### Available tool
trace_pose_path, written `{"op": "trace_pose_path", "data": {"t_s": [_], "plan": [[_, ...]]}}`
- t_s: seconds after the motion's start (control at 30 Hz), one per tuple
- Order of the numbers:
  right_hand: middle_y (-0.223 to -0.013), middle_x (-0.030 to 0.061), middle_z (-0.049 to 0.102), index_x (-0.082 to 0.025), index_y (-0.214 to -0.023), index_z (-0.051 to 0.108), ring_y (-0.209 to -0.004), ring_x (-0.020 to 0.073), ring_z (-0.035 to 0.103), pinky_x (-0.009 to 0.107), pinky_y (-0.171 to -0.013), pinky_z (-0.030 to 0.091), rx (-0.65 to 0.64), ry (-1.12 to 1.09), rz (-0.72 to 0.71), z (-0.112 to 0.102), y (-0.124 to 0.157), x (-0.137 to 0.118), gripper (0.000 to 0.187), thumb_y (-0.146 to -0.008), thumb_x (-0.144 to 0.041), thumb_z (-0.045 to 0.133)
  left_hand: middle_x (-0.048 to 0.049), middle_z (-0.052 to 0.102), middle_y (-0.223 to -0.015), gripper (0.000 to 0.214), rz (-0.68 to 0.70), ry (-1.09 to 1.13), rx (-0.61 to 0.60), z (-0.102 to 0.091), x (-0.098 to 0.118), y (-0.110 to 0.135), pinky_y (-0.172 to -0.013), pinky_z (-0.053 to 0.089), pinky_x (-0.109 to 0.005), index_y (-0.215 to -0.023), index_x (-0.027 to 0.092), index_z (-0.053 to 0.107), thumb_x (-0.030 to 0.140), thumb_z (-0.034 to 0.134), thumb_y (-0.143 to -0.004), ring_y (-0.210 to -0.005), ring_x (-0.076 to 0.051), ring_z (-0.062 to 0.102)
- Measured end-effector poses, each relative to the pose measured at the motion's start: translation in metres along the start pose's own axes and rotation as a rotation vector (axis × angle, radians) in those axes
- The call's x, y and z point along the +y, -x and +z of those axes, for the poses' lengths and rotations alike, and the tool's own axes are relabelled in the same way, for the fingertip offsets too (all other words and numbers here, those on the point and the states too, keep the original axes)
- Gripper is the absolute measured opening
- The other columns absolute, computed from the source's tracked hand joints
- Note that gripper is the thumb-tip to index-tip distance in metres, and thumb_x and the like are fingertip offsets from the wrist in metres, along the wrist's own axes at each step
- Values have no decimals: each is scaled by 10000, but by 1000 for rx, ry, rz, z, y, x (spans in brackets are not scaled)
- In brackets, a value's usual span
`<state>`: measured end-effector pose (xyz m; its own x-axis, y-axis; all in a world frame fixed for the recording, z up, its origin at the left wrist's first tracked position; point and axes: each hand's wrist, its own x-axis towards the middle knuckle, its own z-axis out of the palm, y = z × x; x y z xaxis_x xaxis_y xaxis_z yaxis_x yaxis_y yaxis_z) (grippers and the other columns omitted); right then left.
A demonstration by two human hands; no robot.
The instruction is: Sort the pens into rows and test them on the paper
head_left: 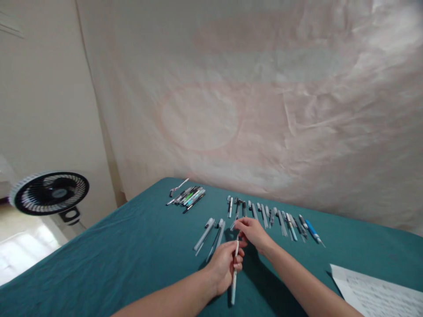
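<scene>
My left hand [224, 266] is closed around a slim white pen [234, 284], its tip pointing away from me and its rear end towards the table's near side. Just beyond the tip, my right hand [253, 233] is closed, thumb and forefinger pinched together. Whatever lies between those fingers is too small to make out. To the left of both hands lie clear pen barrels [204, 235] with caps and thin refills beside them. Beyond my right hand runs a row of pens taken apart [264, 215], with clear and dark parts.
A bundle of pens and refills [191, 196] lies at the table's far left. A blue pen [312, 231] ends the row on the right. Handwritten paper [380, 293] rests at the near right. Off the left edge of the green-covered table [132, 246] stands a fan [53, 193].
</scene>
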<state>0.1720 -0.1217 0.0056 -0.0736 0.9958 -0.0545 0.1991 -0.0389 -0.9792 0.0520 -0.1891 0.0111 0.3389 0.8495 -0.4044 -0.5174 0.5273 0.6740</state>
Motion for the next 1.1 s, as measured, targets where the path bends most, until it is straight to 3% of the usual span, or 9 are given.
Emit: {"op": "trace_pose_path", "data": {"t_s": [0.27,0.4,0.7,0.9,1.1], "plan": [[-393,-41,512,-154,-608,563,-325,81,450,179,-339,334,10,203,-8,16,-28,5,82,-659,-215,581,6,465,-575,120,55,64,33,-5,-3,-1,-390,183,-148,-816,101,550,185,476,-772,-405,-27,348],[-478,-17,564,-151,-646,577,-375,96,502,186,-375,350,50,299,-61,17,-30,6,31,-655,-181,576,9,463,-572,109,66,72,47,-4,-3,-1,-393,185,-152,-818,106,536,178,464,-780,-404,-30,355],[-604,11,598,-147,-716,561,-443,98,526,198,-420,375,69,338,-128,8,-6,-1,186,-765,-312,489,16,461,-579,141,89,96,8,-5,-4,0,-402,207,-138,-880,122,505,233,433,-833,-411,-27,352],[-491,-23,524,-154,-686,531,-410,92,466,179,-350,298,-102,77,34,7,33,-8,385,-744,-532,485,19,463,-610,183,77,48,-59,-4,-4,-1,-393,181,-123,-778,132,485,311,509,-809,-427,-15,342],[-448,-54,464,-158,-589,478,-389,57,395,184,-394,262,-103,-240,76,2,40,2,378,-669,-501,614,1,496,-656,172,74,-44,-78,-1,-5,0,-412,227,-126,-759,116,499,279,549,-788,-476,-19,388]]}}
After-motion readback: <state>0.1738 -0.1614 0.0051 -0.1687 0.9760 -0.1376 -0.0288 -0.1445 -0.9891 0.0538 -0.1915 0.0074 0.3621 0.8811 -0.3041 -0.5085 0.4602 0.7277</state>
